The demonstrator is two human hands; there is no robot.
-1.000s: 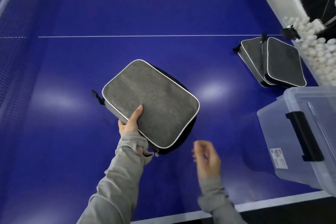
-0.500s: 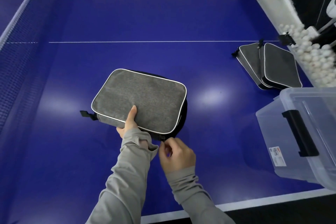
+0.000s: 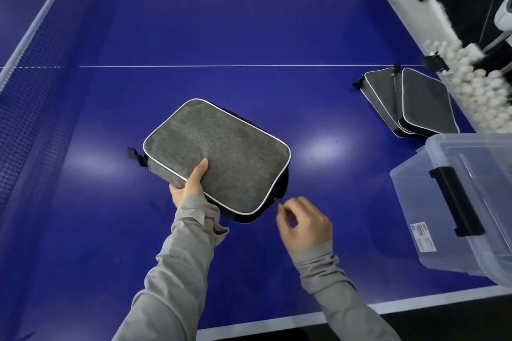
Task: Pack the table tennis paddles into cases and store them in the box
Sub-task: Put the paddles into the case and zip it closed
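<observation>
My left hand [image 3: 191, 188] grips the grey case [image 3: 219, 155] by its near edge; my right hand [image 3: 303, 223] pinches the zipper pull [image 3: 278, 201] at the case's near-right corner.

The scene is evenly and fairly brightly lit from overhead. Two soft pale glare patches sit on the glossy blue table [image 3: 249, 22], one just right of the grey case [image 3: 219, 155] and a fainter one to its left. Shadows are weak and diffuse: a soft dark band lies under the case's near edge and beside the clear box [image 3: 443, 216]. The centre is reasonably sharp, with the case's weave readable. The wide-angle lens bends the table's edges and the net [image 3: 25, 108] outward. The top right corner is dark, and the white balls [image 3: 482, 91] there smear with motion blur. The box's label is too soft to read.
</observation>
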